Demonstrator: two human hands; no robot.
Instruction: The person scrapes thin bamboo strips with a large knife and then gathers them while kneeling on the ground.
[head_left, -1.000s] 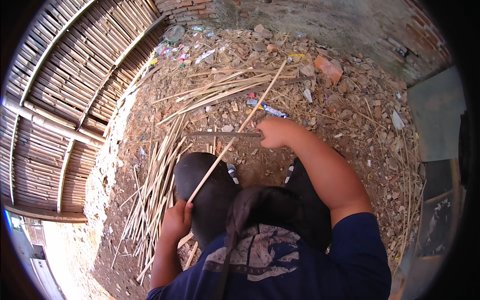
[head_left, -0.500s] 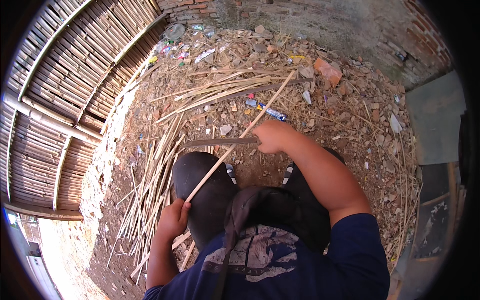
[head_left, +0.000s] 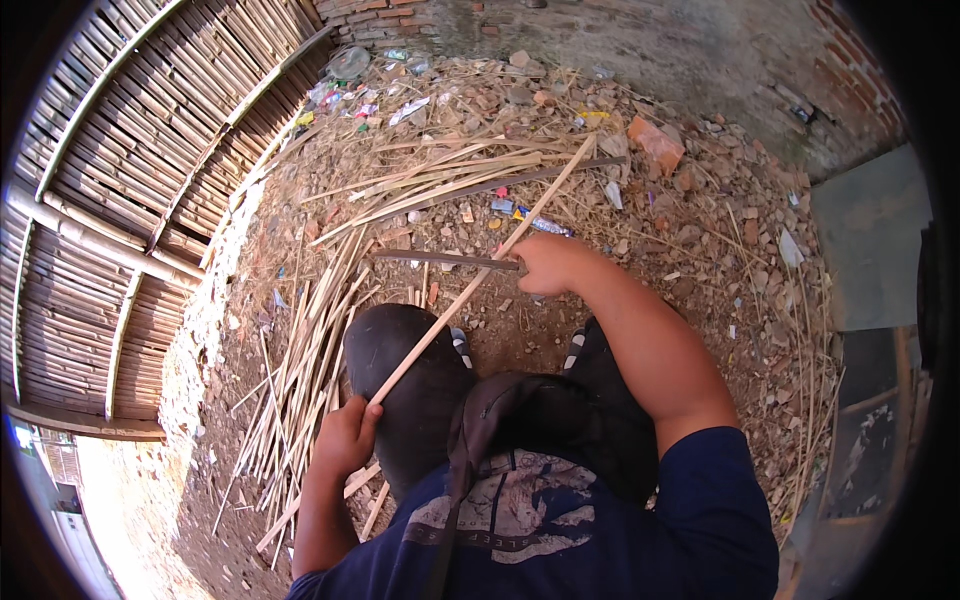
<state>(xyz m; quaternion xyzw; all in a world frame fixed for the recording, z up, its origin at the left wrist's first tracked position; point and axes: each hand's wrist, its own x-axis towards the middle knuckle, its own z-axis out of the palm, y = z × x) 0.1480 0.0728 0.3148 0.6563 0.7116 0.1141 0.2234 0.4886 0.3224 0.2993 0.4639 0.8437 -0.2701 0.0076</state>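
My left hand (head_left: 345, 437), beside my left knee, is closed around the lower end of a long pale bamboo strip (head_left: 437, 325). The strip slants up and away to the right, past my right hand. In my closed right hand (head_left: 548, 265) is a long dark knife (head_left: 430, 258), its blade pointing left and crossing the strip just beside my fingers. My fingers hide its handle. Left of my knee lies a loose pile of split bamboo strips (head_left: 290, 400). More bamboo strips (head_left: 450, 175) lie across the ground ahead of me.
A bamboo slat panel (head_left: 130, 200) rises on the left. Brick rubble, an orange brick chunk (head_left: 657, 145) and scraps of litter cover the ground. At the back stands a worn wall (head_left: 640, 50). Grey boards (head_left: 870, 240) lean at the right.
My right hand has turned a little, and the knife's blade has swung farther up along the strip, its tip now higher. My left hand stays in place on the strip.
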